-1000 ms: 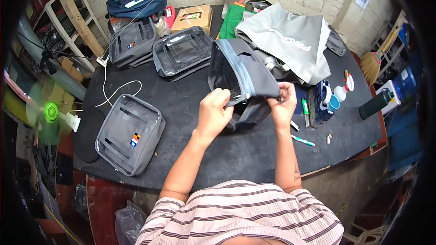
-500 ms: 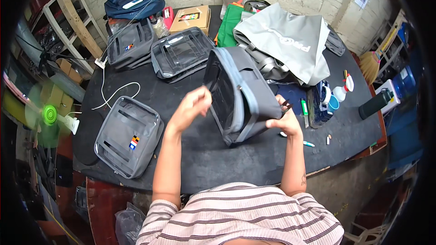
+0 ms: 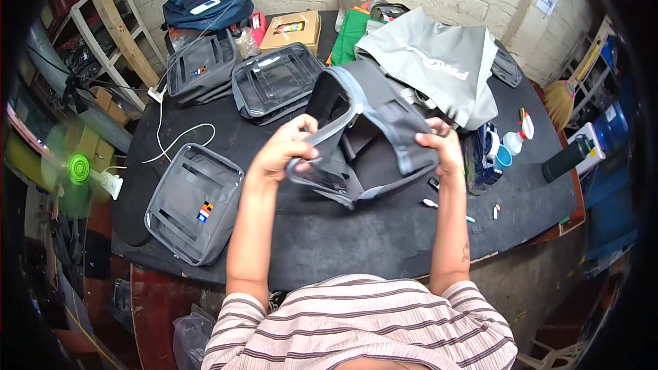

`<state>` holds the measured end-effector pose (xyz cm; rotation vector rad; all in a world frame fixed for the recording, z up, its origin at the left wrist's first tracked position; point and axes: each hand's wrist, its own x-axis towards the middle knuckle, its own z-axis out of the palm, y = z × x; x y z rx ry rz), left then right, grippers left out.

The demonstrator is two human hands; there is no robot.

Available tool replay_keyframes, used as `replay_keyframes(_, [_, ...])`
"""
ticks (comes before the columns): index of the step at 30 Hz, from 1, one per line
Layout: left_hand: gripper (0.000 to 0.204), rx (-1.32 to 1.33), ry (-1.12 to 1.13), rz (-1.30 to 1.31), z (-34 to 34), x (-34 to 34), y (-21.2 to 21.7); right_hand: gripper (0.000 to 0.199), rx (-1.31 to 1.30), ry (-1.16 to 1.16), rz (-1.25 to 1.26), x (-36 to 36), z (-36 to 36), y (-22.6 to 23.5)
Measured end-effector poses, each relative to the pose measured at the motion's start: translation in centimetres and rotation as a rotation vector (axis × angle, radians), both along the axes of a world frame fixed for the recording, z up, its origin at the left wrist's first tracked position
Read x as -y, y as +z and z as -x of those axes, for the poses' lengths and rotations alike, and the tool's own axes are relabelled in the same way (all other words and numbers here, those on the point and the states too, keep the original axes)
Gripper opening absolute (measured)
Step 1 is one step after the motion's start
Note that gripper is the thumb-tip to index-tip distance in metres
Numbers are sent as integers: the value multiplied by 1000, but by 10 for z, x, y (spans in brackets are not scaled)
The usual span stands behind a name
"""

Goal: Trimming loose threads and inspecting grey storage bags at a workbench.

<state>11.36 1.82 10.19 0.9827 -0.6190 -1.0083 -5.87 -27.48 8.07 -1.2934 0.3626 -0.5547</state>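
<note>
Between my hands a grey fabric zippered bag is spread apart, its dark inside facing me and its lower corner just over the black table. My left hand pinches the edge of the bag's flap on the left. On the other side my right hand grips the opposite rim, thumb toward me. Beside my left forearm lies a similar grey bag with a clear top, dark straps and a small coloured patch. Two more such bags, a clear-topped one and a patched one, sit farther back.
Behind are a navy backpack, a cardboard box and a large light-grey printed bag. At right stand a spray bottle, tape rolls and a dark green bottle. A white cable crosses the left side near a green fan.
My left hand has taken hold of the bag's flap, and the bag is pulled wide open toward me. My right hand has shifted up along its rim.
</note>
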Motion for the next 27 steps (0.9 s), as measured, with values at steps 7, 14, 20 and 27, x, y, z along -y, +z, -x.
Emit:
replay_keyframes(7, [43,215,238,60,-9,-44,-7,32,296,-62,-96,36,23,-50])
replay_keyframes(14, [46,559,186,-75,9,-2,-11,30,357,-26,26,-10,9,-101])
replay_keyframes(20, [24,1165,826,-25,36,29,10,60,274,276,198,-24,9,-48])
replay_keyframes(27, [33,1420,959,129,59,46,-53,63,180,127,335,-75,-6,8])
